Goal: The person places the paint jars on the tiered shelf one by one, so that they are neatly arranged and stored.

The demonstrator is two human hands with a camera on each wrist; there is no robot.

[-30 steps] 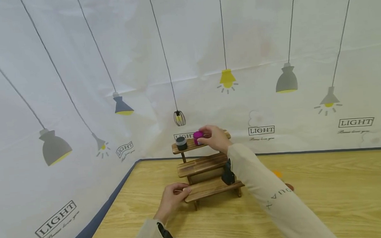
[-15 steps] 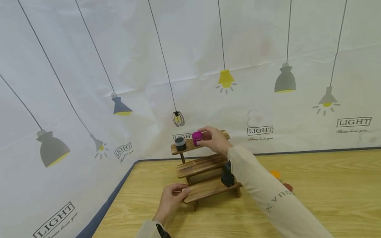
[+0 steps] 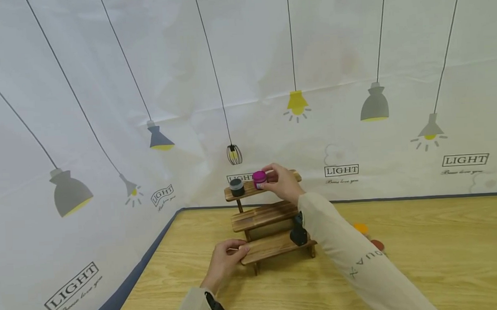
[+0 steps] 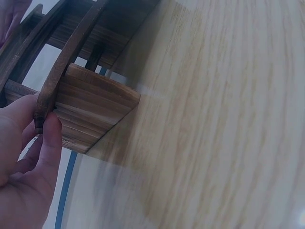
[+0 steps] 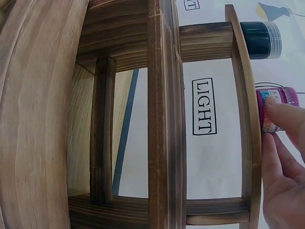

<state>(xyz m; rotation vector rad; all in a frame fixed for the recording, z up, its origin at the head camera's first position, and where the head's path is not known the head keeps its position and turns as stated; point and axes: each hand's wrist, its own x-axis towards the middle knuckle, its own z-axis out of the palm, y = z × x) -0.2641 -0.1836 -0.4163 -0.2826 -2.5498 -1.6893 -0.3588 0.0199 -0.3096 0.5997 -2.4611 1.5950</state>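
Magenta jar [image 3: 259, 179], upright on far top tier [image 3: 250, 191] of wooden stand [image 3: 264, 215], right of black jar [image 3: 236, 187]; right hand [image 3: 284, 183] pinching it. Left hand [image 3: 224, 260] pinching left end of near bottom tier [image 3: 273, 247]. Risk: leftward nudge toppling black jar.

Magenta jar [image 5: 277, 95] — label [image 5: 269, 124] partly hidden by fingers [image 5: 287, 113].

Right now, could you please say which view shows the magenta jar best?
The right wrist view: the jar is largest, its label showing, though the right hand partly covers it. The head view shows it small; the left wrist view, not at all.
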